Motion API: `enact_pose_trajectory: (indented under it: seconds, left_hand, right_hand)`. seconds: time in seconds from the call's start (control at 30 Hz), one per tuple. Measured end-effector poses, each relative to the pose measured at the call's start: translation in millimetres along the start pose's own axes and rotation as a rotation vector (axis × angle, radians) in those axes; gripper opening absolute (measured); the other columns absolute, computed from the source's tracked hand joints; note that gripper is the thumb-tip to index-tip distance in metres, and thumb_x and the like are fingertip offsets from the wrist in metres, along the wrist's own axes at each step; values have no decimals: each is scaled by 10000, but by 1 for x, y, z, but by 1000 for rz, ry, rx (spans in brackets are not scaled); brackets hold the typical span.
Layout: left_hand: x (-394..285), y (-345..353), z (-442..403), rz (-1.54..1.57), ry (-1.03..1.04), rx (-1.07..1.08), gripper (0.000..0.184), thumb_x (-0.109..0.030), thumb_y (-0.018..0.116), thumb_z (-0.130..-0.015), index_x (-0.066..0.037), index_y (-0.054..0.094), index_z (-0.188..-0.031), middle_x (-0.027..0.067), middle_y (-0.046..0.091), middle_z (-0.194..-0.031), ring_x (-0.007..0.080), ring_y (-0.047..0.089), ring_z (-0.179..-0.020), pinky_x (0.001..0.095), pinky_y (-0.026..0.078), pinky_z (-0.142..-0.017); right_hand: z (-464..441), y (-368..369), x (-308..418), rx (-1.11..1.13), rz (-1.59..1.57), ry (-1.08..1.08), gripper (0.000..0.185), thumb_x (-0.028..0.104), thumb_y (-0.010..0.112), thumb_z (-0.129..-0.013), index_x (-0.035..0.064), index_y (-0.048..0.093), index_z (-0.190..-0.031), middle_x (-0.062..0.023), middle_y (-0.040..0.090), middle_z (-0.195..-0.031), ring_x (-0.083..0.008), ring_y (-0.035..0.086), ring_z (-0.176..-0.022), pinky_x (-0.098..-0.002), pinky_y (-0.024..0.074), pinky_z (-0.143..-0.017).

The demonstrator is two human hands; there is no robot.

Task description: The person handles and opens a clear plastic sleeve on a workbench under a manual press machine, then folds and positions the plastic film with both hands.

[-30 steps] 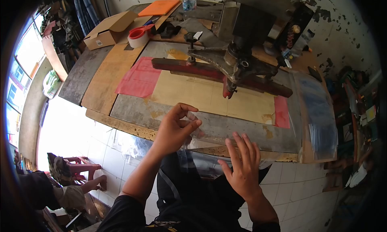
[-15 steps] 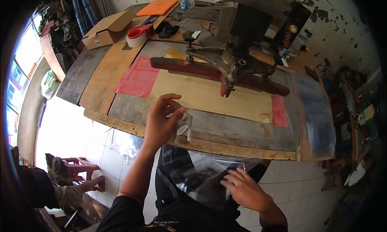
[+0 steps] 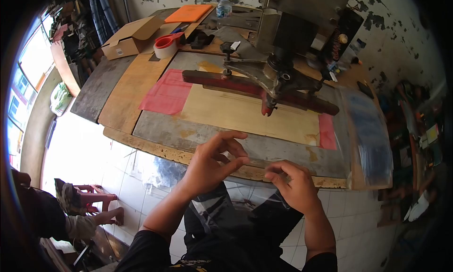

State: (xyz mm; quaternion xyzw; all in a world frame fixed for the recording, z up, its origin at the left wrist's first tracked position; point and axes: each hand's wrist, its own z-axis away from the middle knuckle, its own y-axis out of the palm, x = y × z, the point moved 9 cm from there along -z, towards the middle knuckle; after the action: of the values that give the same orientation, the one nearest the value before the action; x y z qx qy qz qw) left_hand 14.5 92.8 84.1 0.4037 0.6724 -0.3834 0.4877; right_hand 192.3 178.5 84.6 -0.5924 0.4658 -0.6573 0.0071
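My left hand point(image 3: 214, 163) is at the table's front edge, its thumb closed against the curled fingers while the index finger stays raised. To its right, my right hand point(image 3: 293, 184) has thumb and fingertips pinched together. Between and below them a clear plastic sheet point(image 3: 245, 203) hangs over my lap, hard to see against the dark trousers. Both hands appear to grip its upper part; the exact contact is barely visible. Beyond the hands, a yellowish board point(image 3: 222, 109) with pink ends lies under the red crossbar point(image 3: 226, 80) of a press.
A stack of clear plastic sheets point(image 3: 373, 149) lies at the table's right. At the back left are a cardboard box point(image 3: 130, 40), a tape roll in a red dispenser point(image 3: 166, 46), an orange folder point(image 3: 188, 13) and a water bottle point(image 3: 223, 8). Another person's leg point(image 3: 106, 216) shows lower left.
My right hand has risen from my lap to the table edge, near the left hand. My left hand has shifted right and down. The view has moved slightly.
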Motion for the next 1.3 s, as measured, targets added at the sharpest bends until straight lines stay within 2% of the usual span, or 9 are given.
enact_pose_trajectory:
  seconds: [0.07, 0.13, 0.17, 0.23, 0.33, 0.53, 0.73, 1.03, 1.3]
  left_hand:
    - [1, -1, 3, 21, -12, 18, 446, 26, 771, -877, -9, 591, -1283, 52, 712, -931, 105, 691, -868, 225, 563, -684]
    - [17, 1, 5, 15, -95, 94, 375, -75, 760, -913, -34, 648, -1268, 27, 732, -960, 76, 692, -936, 239, 536, -706]
    - [19, 1, 4, 14, -94, 95, 375, -75, 760, -913, -34, 648, -1268, 27, 732, -960, 76, 692, -936, 239, 536, -706]
    - [23, 5, 3, 31, -100, 121, 306, -110, 728, -965, 18, 656, -1233, 78, 743, -1032, 143, 720, -965, 269, 572, -813]
    - [26, 16, 6, 164, -236, 200, 286, -171, 641, -1033, 39, 657, -1227, 110, 756, -1083, 158, 722, -1016, 279, 572, -847]
    - [21, 19, 4, 77, -228, 212, 295, -170, 552, -1077, 63, 636, -1238, 122, 769, -1049, 159, 733, -988, 282, 580, -832]
    - [27, 20, 6, 150, -249, 217, 355, -222, 494, -1103, 78, 603, -1258, 155, 756, -1085, 196, 738, -991, 311, 592, -844]
    - [29, 22, 6, 155, -230, 225, 366, -208, 464, -1111, 105, 581, -1260, 189, 742, -1115, 228, 738, -1007, 349, 591, -907]
    - [27, 23, 7, 180, -242, 221, 360, -206, 447, -1116, 92, 585, -1263, 190, 741, -1123, 243, 740, -1022, 348, 592, -904]
  right_hand:
    - [-2, 8, -10, 33, -106, 31, 216, 195, 746, -941, -2, 720, -1023, -123, 749, -911, -247, 734, -828, -349, 566, -751]
    - [-2, 12, -13, 60, -212, 65, 181, 161, 741, -943, -7, 725, -1009, -119, 750, -898, -234, 733, -821, -335, 563, -746]
    - [-2, 12, -11, 62, -208, 77, 164, 141, 740, -941, -10, 729, -1003, -122, 751, -894, -224, 731, -815, -330, 559, -736]
    - [-1, 11, -12, 58, -205, 95, 147, 122, 740, -939, -13, 732, -996, -124, 753, -890, -214, 728, -809, -325, 554, -727]
    - [-1, 8, -10, 45, -154, 43, 159, 116, 746, -932, -16, 732, -1019, -124, 756, -901, -209, 723, -806, -323, 546, -708]
    - [1, 5, -11, 45, -162, 66, 168, 122, 757, -923, -3, 744, -1035, -120, 760, -917, -192, 710, -784, -310, 535, -684]
    - [0, -1, -10, 25, -155, 23, 157, 127, 760, -924, 14, 757, -1034, -92, 759, -896, -146, 688, -754, -285, 505, -640]
    - [-1, -4, -14, 34, -174, 71, 168, 126, 767, -919, 2, 755, -1031, -101, 758, -893, -159, 701, -771, -298, 526, -685]
    - [-2, -6, -10, 38, -165, 72, 161, 116, 765, -919, -5, 751, -1023, -107, 758, -904, -171, 710, -794, -307, 537, -729]
